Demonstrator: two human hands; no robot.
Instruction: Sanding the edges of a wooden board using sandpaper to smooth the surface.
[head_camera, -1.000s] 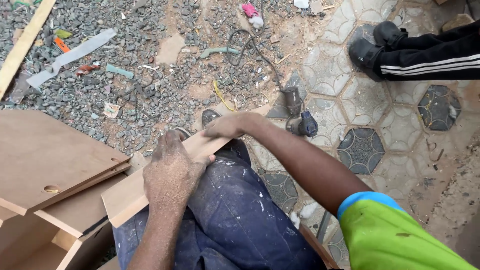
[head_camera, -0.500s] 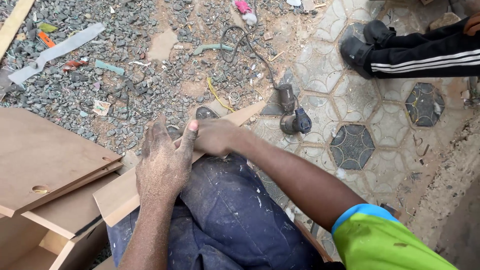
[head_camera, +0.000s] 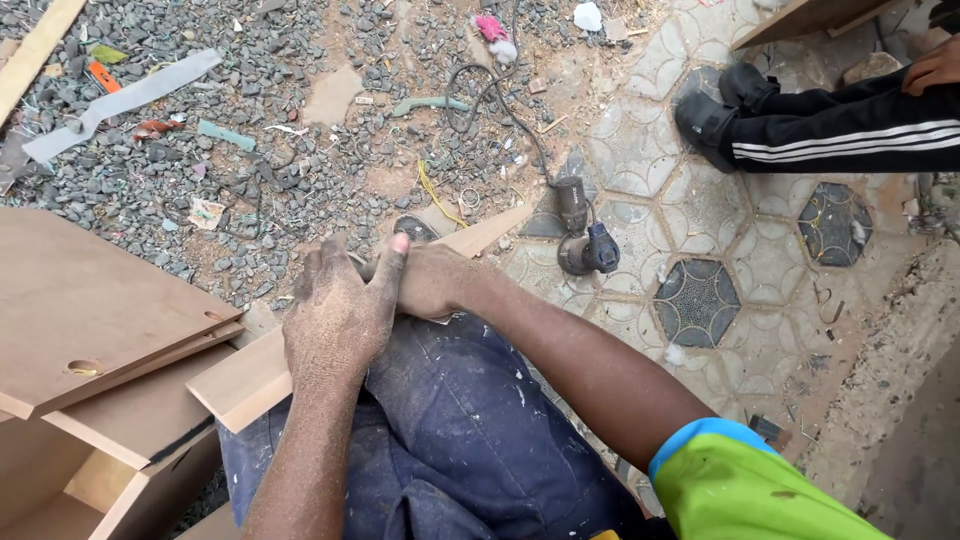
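Outdoor work yard, daylight, ground partly paved.

Grey gravel (head_camera: 150, 170) and sandy dirt with scraps on the left; hexagonal patterned paving tiles (head_camera: 700, 300) on the right. Stacked brown boards (head_camera: 90, 310) at lower left. A corded power tool (head_camera: 585, 245) lies on the tiles.

Left hand (head_camera: 340, 315) and right hand (head_camera: 430, 280) lie over the middle of the wooden board (head_camera: 240, 380), so grip and anything pinched between them can't be told; board's underside hidden by the blue-trousered lap (head_camera: 470, 440); other person's black striped leg (head_camera: 850, 125) cut by the right edge; stacked panels (head_camera: 90, 300) run off the left edge; power tool (head_camera: 585, 245) too small to identify; its cord (head_camera: 500, 100) leaves the top edge.
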